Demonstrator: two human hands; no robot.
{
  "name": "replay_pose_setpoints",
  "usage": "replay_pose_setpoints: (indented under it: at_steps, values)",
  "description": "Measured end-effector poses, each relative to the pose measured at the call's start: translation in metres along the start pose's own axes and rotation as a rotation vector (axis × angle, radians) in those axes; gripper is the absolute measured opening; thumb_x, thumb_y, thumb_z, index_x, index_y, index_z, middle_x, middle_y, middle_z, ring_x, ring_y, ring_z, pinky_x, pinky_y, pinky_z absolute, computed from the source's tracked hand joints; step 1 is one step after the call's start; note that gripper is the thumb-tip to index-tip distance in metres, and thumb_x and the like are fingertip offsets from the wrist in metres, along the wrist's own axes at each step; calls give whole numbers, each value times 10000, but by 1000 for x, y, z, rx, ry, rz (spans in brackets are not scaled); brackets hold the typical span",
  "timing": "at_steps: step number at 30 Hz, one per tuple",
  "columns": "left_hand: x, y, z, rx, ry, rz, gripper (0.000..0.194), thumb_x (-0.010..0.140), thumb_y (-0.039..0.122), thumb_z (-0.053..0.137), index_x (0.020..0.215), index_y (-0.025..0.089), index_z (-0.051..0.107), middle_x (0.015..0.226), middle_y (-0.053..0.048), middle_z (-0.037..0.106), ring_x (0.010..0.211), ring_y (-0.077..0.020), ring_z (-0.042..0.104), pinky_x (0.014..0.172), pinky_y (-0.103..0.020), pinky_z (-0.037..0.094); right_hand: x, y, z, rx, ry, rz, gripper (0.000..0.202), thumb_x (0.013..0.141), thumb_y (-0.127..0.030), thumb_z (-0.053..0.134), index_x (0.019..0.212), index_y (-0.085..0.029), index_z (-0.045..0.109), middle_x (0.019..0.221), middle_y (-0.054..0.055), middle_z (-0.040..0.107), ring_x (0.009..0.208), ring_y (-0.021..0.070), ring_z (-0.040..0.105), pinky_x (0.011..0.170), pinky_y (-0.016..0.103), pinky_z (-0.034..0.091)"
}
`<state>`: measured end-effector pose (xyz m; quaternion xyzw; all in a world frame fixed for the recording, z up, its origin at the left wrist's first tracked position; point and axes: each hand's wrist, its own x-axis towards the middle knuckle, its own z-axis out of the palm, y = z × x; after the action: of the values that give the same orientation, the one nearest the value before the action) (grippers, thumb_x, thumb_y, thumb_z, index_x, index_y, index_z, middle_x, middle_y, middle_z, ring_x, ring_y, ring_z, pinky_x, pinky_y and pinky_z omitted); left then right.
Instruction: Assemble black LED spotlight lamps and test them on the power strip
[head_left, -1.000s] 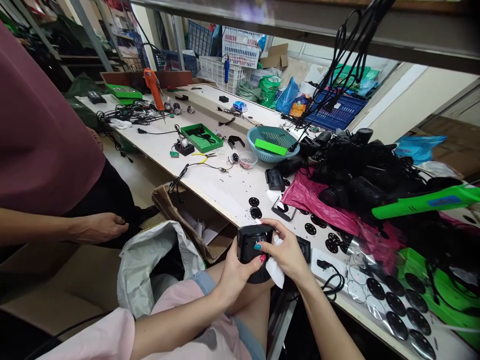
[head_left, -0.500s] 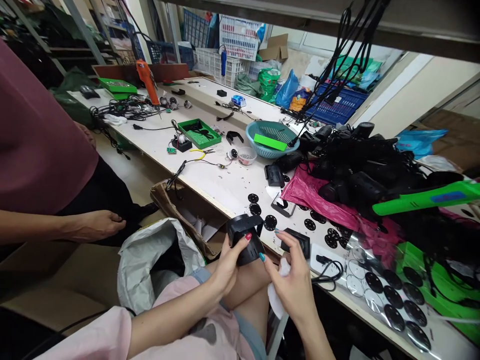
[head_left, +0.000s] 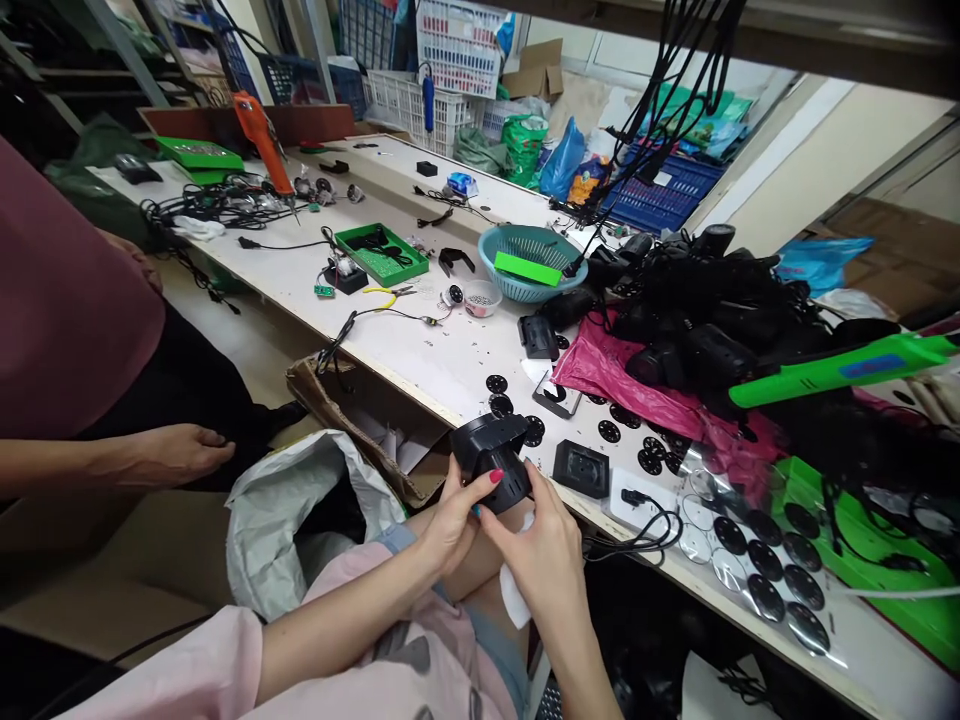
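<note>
A black plastic housing [head_left: 491, 445] with a rounded body and vent slots is held over my lap, by the table's front edge. My left hand [head_left: 456, 522] grips it from the left, thumb lying across its front. On the right side, my right hand [head_left: 541, 545] has closed on the same housing with thumb and fingers. A white cloth or tissue [head_left: 514, 598] hangs out below my right palm. Just right of the hands, a black rectangular plastic part [head_left: 582, 468] lies on the table [head_left: 442, 365]. Round black slotted discs [head_left: 609, 431] are scattered behind it.
A blue basket [head_left: 525, 240], a green tray [head_left: 382, 253] and an orange electric screwdriver [head_left: 262, 145] are on the table. Black parts pile on a pink bag [head_left: 600, 360] to the right. An open white sack [head_left: 259, 530] stands left. Another person's hand [head_left: 187, 452] hangs nearby.
My right hand has moved in from beside the housing and taken hold of its right side. The housing has turned and tilted in my left hand. The camera view has shifted slightly.
</note>
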<state>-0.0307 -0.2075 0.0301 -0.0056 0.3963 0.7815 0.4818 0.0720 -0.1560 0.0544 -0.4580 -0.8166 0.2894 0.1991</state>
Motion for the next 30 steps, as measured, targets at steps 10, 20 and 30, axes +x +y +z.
replay_pose_setpoints:
  at_steps: [10,20,30]
  values:
    - [-2,6,7,35,-71,23,663,652,141,837,1217,257,510,1099,-6,677,997,-154,619,924,-281,473,7,7,-5,208,-34,100,731,678,-443,714,1323,-126,585,1223,149,697,1102,310,671,986,441,528]
    - [-5,4,8,106,-67,82,651,634,133,827,1201,246,528,1096,-16,633,1023,-183,585,923,-325,479,6,8,-6,219,-120,147,739,660,-476,705,1316,-153,593,1186,139,713,1079,320,678,968,455,530]
    - [-8,5,10,148,-48,126,627,640,172,843,1178,243,529,1064,-5,636,1008,-178,586,933,-322,475,5,8,-3,165,-140,95,780,683,-479,687,1357,-111,553,1234,169,687,1134,328,652,1003,476,504]
